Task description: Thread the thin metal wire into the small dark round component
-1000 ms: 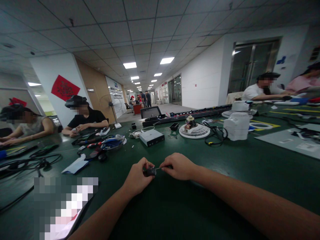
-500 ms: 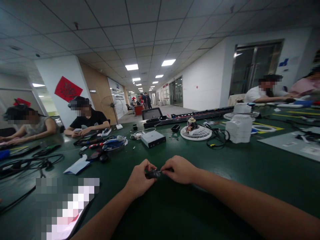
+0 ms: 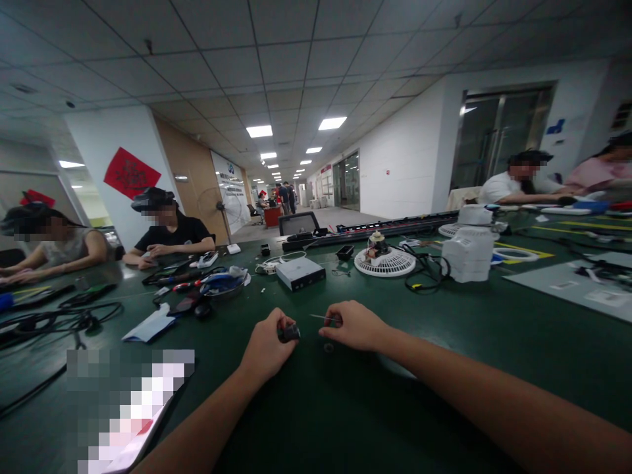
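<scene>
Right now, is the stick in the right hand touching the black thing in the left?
Apart. The head view shows green table between the tip of the stick and the black thing.

Ceiling panels [image 3: 332,123] glow over a dim scene, the green tabletop [image 3: 306,415] darkest up front, edges visibly stretched.

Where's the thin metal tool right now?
Head view, just below the middle: the thin metal tool is pinched in the right hand, free end pointing left, apart from the dark cylindrical part in the left hand.
</scene>
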`<state>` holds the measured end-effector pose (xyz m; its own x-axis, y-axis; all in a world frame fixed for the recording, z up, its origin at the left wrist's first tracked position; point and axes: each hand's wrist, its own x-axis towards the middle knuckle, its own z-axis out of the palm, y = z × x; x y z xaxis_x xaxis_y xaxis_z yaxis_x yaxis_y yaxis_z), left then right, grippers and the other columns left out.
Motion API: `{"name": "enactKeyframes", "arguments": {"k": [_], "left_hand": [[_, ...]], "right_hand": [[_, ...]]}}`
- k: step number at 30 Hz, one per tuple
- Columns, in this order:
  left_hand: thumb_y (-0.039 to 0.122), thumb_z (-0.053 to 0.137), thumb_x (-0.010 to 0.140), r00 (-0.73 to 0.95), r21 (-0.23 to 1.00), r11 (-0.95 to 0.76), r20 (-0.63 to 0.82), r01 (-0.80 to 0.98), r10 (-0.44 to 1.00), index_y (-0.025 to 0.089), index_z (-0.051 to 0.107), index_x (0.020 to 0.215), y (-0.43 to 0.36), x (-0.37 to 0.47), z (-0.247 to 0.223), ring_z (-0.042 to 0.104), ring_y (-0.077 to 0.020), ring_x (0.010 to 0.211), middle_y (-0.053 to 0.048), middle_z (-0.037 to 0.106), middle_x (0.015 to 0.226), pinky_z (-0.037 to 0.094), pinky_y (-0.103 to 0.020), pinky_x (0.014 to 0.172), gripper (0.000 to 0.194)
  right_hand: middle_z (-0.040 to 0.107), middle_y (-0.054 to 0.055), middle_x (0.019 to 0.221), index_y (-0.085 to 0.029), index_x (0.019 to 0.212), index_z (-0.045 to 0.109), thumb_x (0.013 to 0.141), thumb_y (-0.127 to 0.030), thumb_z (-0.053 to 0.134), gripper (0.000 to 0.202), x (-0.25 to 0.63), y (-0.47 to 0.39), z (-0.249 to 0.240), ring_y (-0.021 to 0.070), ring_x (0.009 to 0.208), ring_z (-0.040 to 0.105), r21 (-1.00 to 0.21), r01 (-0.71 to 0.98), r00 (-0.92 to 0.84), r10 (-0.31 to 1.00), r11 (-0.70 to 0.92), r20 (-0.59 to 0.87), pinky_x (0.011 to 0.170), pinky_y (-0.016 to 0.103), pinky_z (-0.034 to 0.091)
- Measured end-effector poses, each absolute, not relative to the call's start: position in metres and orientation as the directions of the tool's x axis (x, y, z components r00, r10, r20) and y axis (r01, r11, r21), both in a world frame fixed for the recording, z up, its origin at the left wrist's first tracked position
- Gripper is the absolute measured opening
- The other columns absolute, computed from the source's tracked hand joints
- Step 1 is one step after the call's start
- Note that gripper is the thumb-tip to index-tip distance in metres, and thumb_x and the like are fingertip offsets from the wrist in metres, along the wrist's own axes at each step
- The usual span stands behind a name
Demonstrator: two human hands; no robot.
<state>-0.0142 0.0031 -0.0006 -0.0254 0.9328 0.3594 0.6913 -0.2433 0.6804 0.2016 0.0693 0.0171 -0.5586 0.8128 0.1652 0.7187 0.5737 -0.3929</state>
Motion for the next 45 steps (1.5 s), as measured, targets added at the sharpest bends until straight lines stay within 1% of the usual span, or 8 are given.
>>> {"name": "enactKeyframes", "arguments": {"k": [4,10,15,18,25,30,41,45], "left_hand": [[0.018,0.068,0.068,-0.03,0.664,-0.226,0.35,0.713,0.936,0.021,0.05,0.076,0.005,-0.016,-0.003,0.068,-0.0227,0.09,-0.005,0.072,0.096,0.051,-0.034,0.074,0.021],[0.015,0.069,0.068,-0.002,0.712,-0.264,0.349,0.651,0.937,0.022,0.044,0.074,0.006,-0.013,-0.005,0.068,-0.0219,0.093,-0.004,0.072,0.095,0.053,-0.035,0.078,0.027],[0.012,0.07,0.067,0.062,0.78,-0.292,0.311,0.553,0.948,0.022,0.041,0.075,0.001,-0.006,0.0,0.069,-0.0216,0.093,-0.005,0.072,0.1,0.053,-0.034,0.077,0.032],[0.012,0.073,0.066,0.087,0.783,-0.295,0.298,0.548,0.951,0.021,0.041,0.076,-0.003,-0.002,0.002,0.068,-0.0224,0.093,-0.005,0.072,0.098,0.052,-0.035,0.078,0.034],[0.016,0.076,0.065,0.092,0.775,-0.299,0.3,0.557,0.949,0.021,0.043,0.076,-0.004,-0.001,-0.002,0.068,-0.0232,0.093,-0.005,0.073,0.097,0.052,-0.037,0.081,0.035],[0.01,0.074,0.064,0.141,0.828,-0.347,0.318,0.44,0.937,0.023,0.037,0.072,-0.003,-0.002,0.0,0.068,-0.0237,0.1,-0.005,0.074,0.102,0.051,-0.039,0.087,0.04],[0.008,0.072,0.064,0.119,0.817,-0.322,0.303,0.478,0.945,0.023,0.034,0.069,-0.004,-0.001,0.005,0.067,-0.0252,0.103,-0.007,0.074,0.104,0.051,-0.042,0.09,0.041],[0.008,0.073,0.063,0.144,0.824,-0.327,0.294,0.463,0.945,0.023,0.038,0.07,-0.005,-0.001,0.003,0.067,-0.0241,0.099,-0.006,0.074,0.102,0.051,-0.041,0.089,0.038]], "right_hand": [[0.073,0.003,0.08,-0.02,0.082,0.074,0.063,-0.044,0.079,0.031,0.204,0.07,0.015,0.0191,0.072,0.066,-0.533,0.609,-0.692,0.722,0.588,0.007,0.058,0.025,0.046],[0.073,0.003,0.079,-0.017,0.087,0.075,0.076,-0.024,0.065,0.017,0.197,0.069,0.011,0.0159,0.07,0.065,-0.646,0.501,-0.637,0.75,0.576,0.175,0.063,0.024,0.047],[0.072,0.003,0.09,-0.019,0.096,0.075,0.081,-0.022,0.064,0.018,0.192,0.072,0.005,0.0154,0.079,0.064,-0.707,0.341,-0.631,0.708,0.62,0.318,0.07,0.026,0.047],[0.072,0.003,0.084,-0.018,0.093,0.075,0.079,-0.023,0.068,0.016,0.189,0.072,0.0,0.0154,0.075,0.063,-0.756,0.304,-0.645,0.709,0.58,0.285,0.067,0.026,0.047],[0.067,0.0,0.073,-0.017,0.081,0.074,0.072,-0.021,0.074,0.01,0.187,0.069,-0.002,0.0132,0.067,0.058,-0.722,0.358,-0.598,0.74,0.592,0.309,0.06,0.023,0.042],[0.064,-0.002,0.069,-0.015,0.076,0.068,0.068,-0.03,0.078,0.02,0.186,0.073,-0.009,0.0121,0.063,0.056,-0.771,0.314,-0.581,0.754,0.554,0.306,0.055,0.022,0.039],[0.063,-0.001,0.072,-0.016,0.088,0.064,0.068,-0.04,0.077,0.034,0.179,0.076,-0.016,0.0107,0.059,0.054,-0.853,0.395,-0.545,0.835,0.341,0.082,0.05,0.021,0.035],[0.061,-0.001,0.072,-0.017,0.089,0.065,0.066,-0.043,0.079,0.037,0.187,0.069,-0.001,0.0109,0.06,0.051,-0.737,0.475,-0.57,0.806,0.481,0.159,0.051,0.022,0.033]]}}
